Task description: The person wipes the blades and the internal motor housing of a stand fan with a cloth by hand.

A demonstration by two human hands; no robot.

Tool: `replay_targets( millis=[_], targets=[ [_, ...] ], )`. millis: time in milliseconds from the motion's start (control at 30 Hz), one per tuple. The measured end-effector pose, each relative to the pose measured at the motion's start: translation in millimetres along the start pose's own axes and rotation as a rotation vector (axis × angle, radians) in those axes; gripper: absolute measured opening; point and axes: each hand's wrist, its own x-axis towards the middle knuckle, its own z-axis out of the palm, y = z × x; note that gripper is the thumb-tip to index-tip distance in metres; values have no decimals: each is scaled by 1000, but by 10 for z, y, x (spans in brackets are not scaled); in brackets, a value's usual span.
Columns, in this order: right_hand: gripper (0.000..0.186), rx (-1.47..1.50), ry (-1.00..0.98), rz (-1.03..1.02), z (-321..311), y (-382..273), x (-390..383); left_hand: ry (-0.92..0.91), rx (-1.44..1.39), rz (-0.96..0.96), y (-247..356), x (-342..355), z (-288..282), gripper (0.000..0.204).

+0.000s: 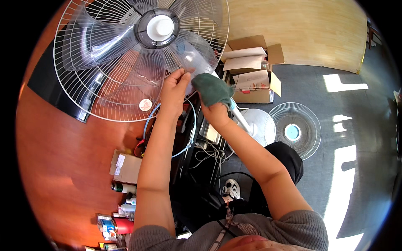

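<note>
A standing fan with clear blades (98,39) and a white wire rear grille (73,94) fills the upper left. Its hub (160,28) is white in the middle with a dark clear rim. At the edge of the lower right blade (194,54), my left hand (173,92) is closed, its thumb and fingers pinching the blade. My right hand (215,113) grips a dark green cloth (212,88) beside that same blade. The cloth hides most of my right fingers. Below my hands, a light blue hoop (194,125) hangs around my left forearm.
The fan's white base (261,125) stands on the grey floor, with the round wire front grille (307,121) lying beside it. Open cardboard boxes (253,97) sit beyond. On the reddish wooden desk (63,159) at left are a small carton (130,167) and several bottles. Cables (215,155) hang below the desk.
</note>
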Motion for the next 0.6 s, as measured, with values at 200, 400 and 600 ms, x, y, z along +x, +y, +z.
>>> replay_targets(
  millis=[200,400,600],
  targets=[
    [33,-106,-82,-247,-282,-15,305,-22,-34,-39,-68,-30,-81,18],
    [19,225,175,420,-360,291,436,-29,-29,-49,-23,-27,-123,16],
    [24,1294,271,889,-559,-6,722,-15,14,-81,-51,-67,-176,14]
  ],
)
